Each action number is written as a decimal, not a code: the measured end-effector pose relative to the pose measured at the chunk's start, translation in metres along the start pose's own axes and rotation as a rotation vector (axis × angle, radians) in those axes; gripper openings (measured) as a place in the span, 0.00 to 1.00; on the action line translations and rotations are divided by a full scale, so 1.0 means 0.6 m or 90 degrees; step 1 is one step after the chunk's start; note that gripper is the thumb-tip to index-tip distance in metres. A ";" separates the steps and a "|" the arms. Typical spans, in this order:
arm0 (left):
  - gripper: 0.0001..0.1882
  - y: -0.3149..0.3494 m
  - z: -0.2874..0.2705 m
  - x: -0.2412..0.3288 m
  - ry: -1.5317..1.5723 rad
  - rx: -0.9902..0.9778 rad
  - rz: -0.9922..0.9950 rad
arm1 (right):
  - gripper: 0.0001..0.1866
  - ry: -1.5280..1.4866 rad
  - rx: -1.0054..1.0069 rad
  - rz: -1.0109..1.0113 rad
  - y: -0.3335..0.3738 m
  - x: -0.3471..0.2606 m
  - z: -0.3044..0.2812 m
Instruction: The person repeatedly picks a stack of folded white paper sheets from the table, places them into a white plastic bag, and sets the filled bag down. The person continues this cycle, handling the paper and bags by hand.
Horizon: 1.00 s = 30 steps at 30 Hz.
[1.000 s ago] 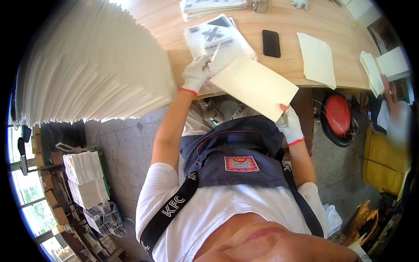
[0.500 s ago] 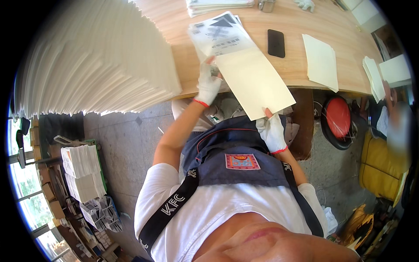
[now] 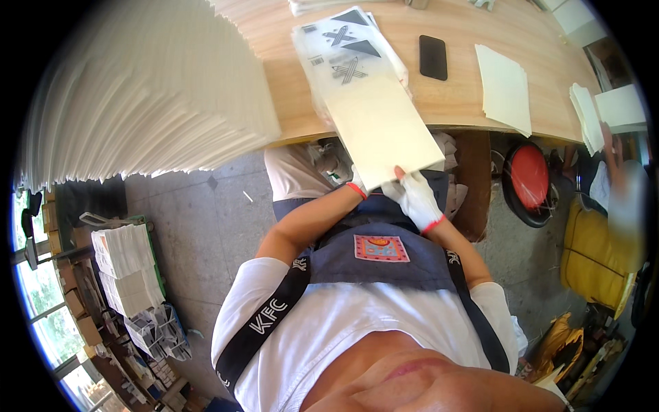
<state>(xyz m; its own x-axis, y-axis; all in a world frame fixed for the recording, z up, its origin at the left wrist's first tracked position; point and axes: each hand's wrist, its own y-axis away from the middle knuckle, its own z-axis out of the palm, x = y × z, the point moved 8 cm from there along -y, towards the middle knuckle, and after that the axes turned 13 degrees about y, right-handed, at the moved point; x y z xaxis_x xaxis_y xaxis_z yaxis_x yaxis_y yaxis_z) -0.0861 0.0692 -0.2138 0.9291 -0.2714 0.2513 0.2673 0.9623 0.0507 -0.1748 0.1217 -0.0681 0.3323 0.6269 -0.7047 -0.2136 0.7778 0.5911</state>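
A cream paper stack (image 3: pixel 384 130) slants from the table edge toward my lap. Its far end meets a clear plastic bag (image 3: pixel 349 58) printed with dark pencil shapes and triangles, lying on the table; whether the paper lies inside or under the bag's film is unclear. My right hand (image 3: pixel 416 199), in a white glove with a red cuff, grips the near edge, thumb on top. My left hand (image 3: pixel 355 180), gloved too, is at the near left corner, mostly hidden beneath the paper, so its fingers do not show.
A tall pile of white sheets (image 3: pixel 158 96) fills the table's left side. Beyond the bag, to the right, lie a black phone (image 3: pixel 433 58) and a flat cream paper stack (image 3: pixel 503 89). A red round stool (image 3: pixel 529 184) stands at right below the table, near another person's arm (image 3: pixel 618 161).
My left hand has moved from the bag's near left side down under the near corner of the paper. The paper and my right hand have shifted left and slightly nearer.
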 end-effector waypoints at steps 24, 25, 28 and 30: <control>0.10 0.075 0.082 0.206 -0.440 0.301 -0.049 | 0.10 1.277 -0.075 -0.722 -0.108 -0.047 0.171; 0.10 0.074 0.083 0.206 -0.442 0.294 -0.062 | 0.10 1.293 -0.088 -0.735 -0.106 -0.048 0.173; 0.09 0.097 0.107 0.224 -0.506 0.388 -0.017 | 0.05 0.584 -0.193 -0.273 -0.104 -0.096 0.067; 0.09 0.102 0.116 0.236 -0.565 0.341 0.021 | 0.04 0.579 0.250 -0.400 -0.125 -0.175 -0.135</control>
<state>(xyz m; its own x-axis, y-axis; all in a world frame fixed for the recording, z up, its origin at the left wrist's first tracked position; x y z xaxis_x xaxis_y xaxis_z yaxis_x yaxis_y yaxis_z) 0.0438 0.0913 -0.1077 0.3529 -0.3416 0.8711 -0.1048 0.9107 0.3996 -0.2684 0.0013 -0.0702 -0.5350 0.0636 -0.8424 0.1058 0.9944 0.0079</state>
